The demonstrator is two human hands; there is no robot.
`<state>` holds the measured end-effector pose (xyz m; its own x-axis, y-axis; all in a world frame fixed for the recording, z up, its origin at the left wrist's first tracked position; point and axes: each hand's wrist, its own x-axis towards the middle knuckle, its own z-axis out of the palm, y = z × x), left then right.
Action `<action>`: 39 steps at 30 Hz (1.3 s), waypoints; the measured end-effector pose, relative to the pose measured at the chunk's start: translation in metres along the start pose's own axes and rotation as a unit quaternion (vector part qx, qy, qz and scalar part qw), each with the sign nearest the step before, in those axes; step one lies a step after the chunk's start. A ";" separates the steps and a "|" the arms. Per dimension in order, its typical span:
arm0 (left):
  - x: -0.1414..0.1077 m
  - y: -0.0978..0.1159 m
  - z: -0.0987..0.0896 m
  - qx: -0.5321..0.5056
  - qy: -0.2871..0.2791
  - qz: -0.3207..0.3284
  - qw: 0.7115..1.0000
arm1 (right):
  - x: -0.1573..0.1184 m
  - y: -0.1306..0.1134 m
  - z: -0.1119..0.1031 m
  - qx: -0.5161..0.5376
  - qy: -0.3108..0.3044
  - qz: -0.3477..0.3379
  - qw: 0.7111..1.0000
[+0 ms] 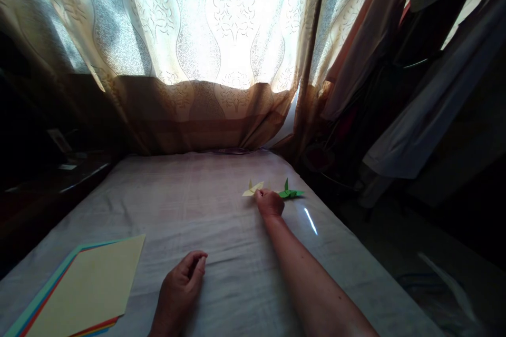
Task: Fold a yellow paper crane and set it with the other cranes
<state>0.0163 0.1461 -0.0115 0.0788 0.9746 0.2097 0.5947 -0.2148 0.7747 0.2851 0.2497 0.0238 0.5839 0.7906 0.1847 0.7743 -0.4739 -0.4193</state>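
My right hand [269, 203] reaches out over the bed, its fingers pinched on a pale yellow folded paper crane [251, 190]. The crane's point and wing show left of the fingers; the rest is behind my hand. Just right of that hand, a green folded paper crane [291, 193] rests on the sheet. Another bit of pale folded paper shows between them, partly hidden. My left hand [181, 287] lies near the front of the bed, fingers curled in and thumb against them, with nothing visible in it.
A stack of coloured paper [95, 284], cream sheet on top, lies at the front left of the bed sheet [174, 195]. A bright narrow streak [310, 221] shows at the right. Patterned curtains [190, 110] hang behind; clothes [419, 131] hang at the right.
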 end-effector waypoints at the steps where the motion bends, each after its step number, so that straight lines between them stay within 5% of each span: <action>1: 0.000 0.000 0.000 -0.001 -0.001 -0.001 1.000 | -0.002 0.000 0.003 -0.004 -0.004 0.001 1.000; 11: 0.001 -0.002 0.001 -0.011 -0.017 -0.001 1.000 | -0.014 -0.005 0.015 -0.034 -0.019 -0.017 0.999; 23: 0.000 0.000 0.002 -0.015 -0.019 -0.001 1.000 | 0.009 0.000 -0.005 -0.065 -0.013 -0.011 0.998; 39: 0.001 0.002 -0.001 -0.013 -0.024 0.002 1.000 | 0.007 0.004 -0.002 -0.049 -0.025 0.007 0.998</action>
<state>0.0169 0.1462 -0.0092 0.1192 0.9755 0.1850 0.5735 -0.2198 0.7892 0.2924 0.2523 0.0257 0.5841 0.8007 0.1330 0.7876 -0.5195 -0.3313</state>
